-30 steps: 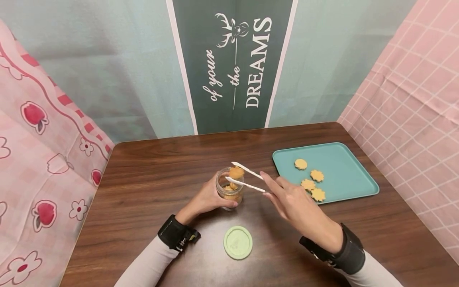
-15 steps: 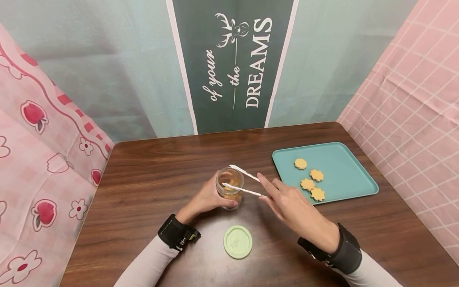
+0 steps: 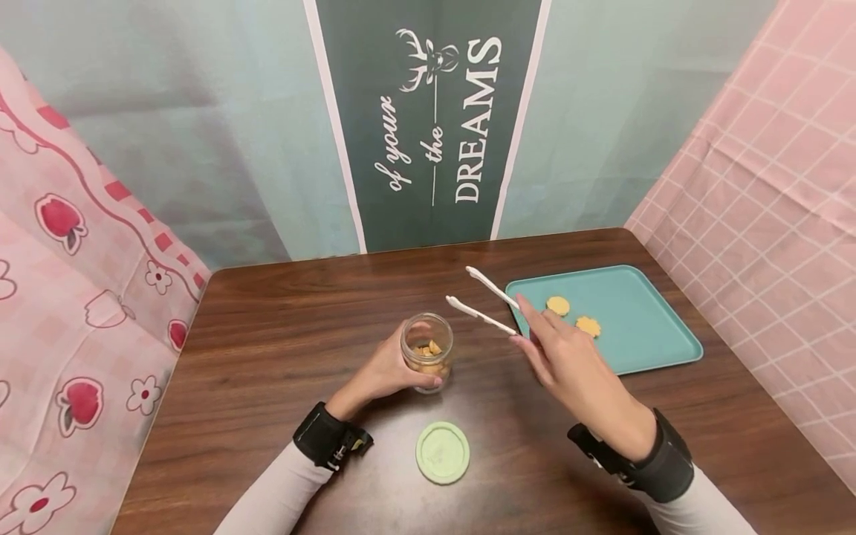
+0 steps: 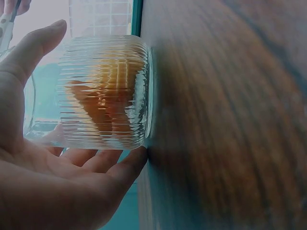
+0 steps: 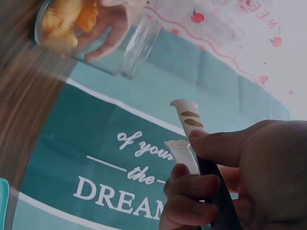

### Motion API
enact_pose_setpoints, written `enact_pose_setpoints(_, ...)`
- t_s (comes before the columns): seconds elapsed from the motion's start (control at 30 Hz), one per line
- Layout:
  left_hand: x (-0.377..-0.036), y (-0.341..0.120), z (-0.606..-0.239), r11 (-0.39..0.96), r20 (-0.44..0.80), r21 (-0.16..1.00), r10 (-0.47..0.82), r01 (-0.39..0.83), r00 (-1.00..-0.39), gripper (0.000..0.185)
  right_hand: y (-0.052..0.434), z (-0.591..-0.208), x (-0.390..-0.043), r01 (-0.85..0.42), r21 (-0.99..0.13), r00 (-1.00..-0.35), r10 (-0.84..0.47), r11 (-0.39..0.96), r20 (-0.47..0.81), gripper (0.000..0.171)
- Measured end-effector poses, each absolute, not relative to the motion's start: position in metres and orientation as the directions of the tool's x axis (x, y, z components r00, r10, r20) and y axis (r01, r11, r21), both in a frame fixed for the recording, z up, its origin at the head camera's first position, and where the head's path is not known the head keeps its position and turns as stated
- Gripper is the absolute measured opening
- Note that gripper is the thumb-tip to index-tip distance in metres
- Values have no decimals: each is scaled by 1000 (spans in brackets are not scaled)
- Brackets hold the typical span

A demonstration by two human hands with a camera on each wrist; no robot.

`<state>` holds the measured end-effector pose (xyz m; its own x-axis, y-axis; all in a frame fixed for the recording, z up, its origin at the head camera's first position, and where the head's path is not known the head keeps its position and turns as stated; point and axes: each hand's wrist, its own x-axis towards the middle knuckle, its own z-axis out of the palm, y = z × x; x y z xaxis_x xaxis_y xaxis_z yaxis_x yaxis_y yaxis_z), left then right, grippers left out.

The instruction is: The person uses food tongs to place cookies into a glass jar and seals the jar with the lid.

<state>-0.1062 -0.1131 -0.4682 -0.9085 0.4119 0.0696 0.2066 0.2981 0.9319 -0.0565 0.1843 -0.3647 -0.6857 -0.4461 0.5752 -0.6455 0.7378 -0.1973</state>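
Note:
My left hand (image 3: 386, 369) grips a ribbed glass jar (image 3: 435, 369) that stands upright, without a lid on it. Several golden scalloped crackers (image 4: 112, 91) lie in its lower part. In the head view my right hand (image 3: 580, 368) holds a pair of tongs (image 3: 483, 316) with white tips and dark handles. The tong tips are spread, with nothing between them, right of the jar and slightly beyond it. Two crackers show on the teal tray (image 3: 652, 319), a round one (image 3: 558, 305) and a scalloped one (image 3: 588, 326); my right hand covers part of the tray.
A pale green round lid (image 3: 443, 453) lies on the wooden table (image 3: 281, 319) in front of the jar. A green-grey cloth backdrop (image 3: 267, 126) hangs behind the table, with pink cloths (image 3: 769, 260) along both sides.
The cracker between the tong tips was released into the jar. My right hand has moved the tongs up and right, away from the jar toward the tray. The left hand kept its place.

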Motion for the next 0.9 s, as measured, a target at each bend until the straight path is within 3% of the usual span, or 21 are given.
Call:
enact_pose_setpoints(0.2, -105, -113, -469, 290, 68, 936, 409, 200, -910, 94, 193, -364, -65, -635, -185, -681, -431, 750, 592, 52)
enact_pose_setpoints(0.3, -105, -113, -468, 291, 65, 936, 408, 197, -911, 94, 198, -363, -69, -601, -203, -714, -405, 773, 572, 59)
enact_pose_setpoints(0.53, -106, -113, -469, 291, 69, 935, 412, 203, -909, 94, 215, -357, -76, -488, -270, -816, -324, 830, 479, 54)
enact_pose_setpoints(0.9, -105, -113, -470, 288, 77, 934, 413, 210, -908, 92, 240, -351, -88, -375, -292, -890, -253, 880, 379, 55)
